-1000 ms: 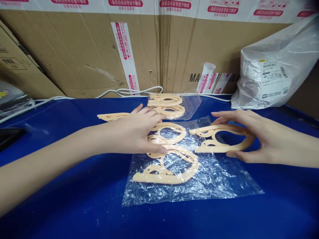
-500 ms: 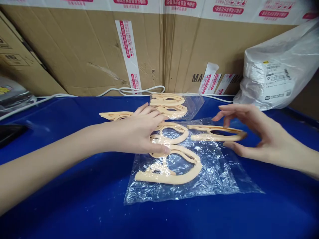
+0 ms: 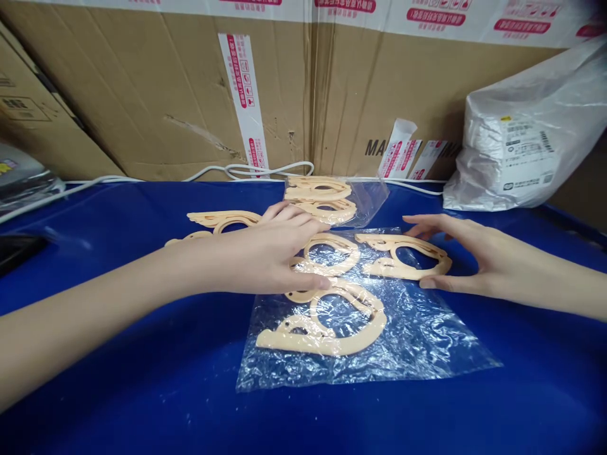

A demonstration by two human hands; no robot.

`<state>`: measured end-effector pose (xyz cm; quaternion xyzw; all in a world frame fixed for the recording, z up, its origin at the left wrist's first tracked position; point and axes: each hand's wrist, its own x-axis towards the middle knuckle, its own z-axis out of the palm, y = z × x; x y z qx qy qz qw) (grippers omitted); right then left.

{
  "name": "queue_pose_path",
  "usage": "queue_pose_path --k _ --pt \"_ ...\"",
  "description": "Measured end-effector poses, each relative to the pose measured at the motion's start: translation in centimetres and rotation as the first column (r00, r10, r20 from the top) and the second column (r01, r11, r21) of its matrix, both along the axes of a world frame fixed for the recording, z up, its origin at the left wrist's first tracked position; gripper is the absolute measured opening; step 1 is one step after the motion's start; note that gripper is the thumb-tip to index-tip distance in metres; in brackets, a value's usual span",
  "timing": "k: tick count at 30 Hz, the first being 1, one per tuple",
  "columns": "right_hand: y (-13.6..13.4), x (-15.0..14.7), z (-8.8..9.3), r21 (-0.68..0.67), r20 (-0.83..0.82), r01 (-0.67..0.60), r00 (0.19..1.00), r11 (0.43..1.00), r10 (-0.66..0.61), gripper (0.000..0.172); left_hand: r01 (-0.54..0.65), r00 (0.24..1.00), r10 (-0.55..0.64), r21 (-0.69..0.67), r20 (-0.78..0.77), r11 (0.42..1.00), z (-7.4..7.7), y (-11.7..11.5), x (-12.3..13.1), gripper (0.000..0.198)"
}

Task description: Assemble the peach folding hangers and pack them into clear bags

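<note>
My left hand [image 3: 279, 253] lies flat with fingers spread over several beige folding hangers. Its thumb rests at the top of the nearest hanger [image 3: 353, 344], and its palm hides part of the hanger [image 3: 348, 268] behind that. These lie at a crinkled clear plastic bag [image 3: 403, 335]; I cannot tell whether they are in it or on it. My right hand [image 3: 469, 256] curves open around the right end of another folding hanger [image 3: 403, 273], which lies flat across the bag's right edge. The thumb touches its near edge; the fingers are beyond its far edge.
More hangers [image 3: 322, 188] sit in a clear bag at the back, and another hanger [image 3: 222, 218] is partly behind my left forearm. A white cable [image 3: 208, 169] runs along the cardboard [image 3: 165, 82]. A white-wrapped parcel [image 3: 512, 145] stands back right, a dark object [image 3: 19, 253] left.
The right-hand hanger has gone from tilted on edge to lying flat. My right hand has shifted slightly, thumb now at its near edge. My left hand has moved slightly right.
</note>
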<state>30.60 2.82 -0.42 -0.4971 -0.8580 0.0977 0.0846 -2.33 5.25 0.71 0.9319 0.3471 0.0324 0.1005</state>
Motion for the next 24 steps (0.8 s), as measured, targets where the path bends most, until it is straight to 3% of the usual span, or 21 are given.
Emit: queue_pose_path --k 12,15,18,21,24 --pt "-1.2 -1.2 0.4 0.125 -0.188 0.019 0.982 0.992 0.005 0.067 -0.046 0.999 0.046 -0.034 -0.009 0.998 0.2 -0.6 -0.3 0.069" --pt "-1.3 -1.5 0.1 0.135 -0.213 0.02 0.977 0.991 0.009 0.064 -0.02 1.0 0.02 0.001 -0.011 1.0 0.3 -0.5 -0.9 0.06" --pt "-1.5 -2.0 0.1 0.213 -0.191 0.024 0.982 0.977 0.018 0.061 0.009 1.0 -0.012 0.15 0.017 0.989 0.1 0.0 -2.4 0.043" --pt "-1.8 -2.5 0.5 0.344 -0.078 -0.046 0.994 0.938 0.078 0.062 -0.029 0.999 0.015 0.374 0.04 0.927 -0.4 0.6 -4.2 0.035" --pt "-1.9 -3.1 1.1 0.447 0.015 -0.122 0.991 0.886 0.129 0.061 -0.06 0.998 0.036 0.459 0.06 0.886 -0.9 1.4 -5.3 0.029"
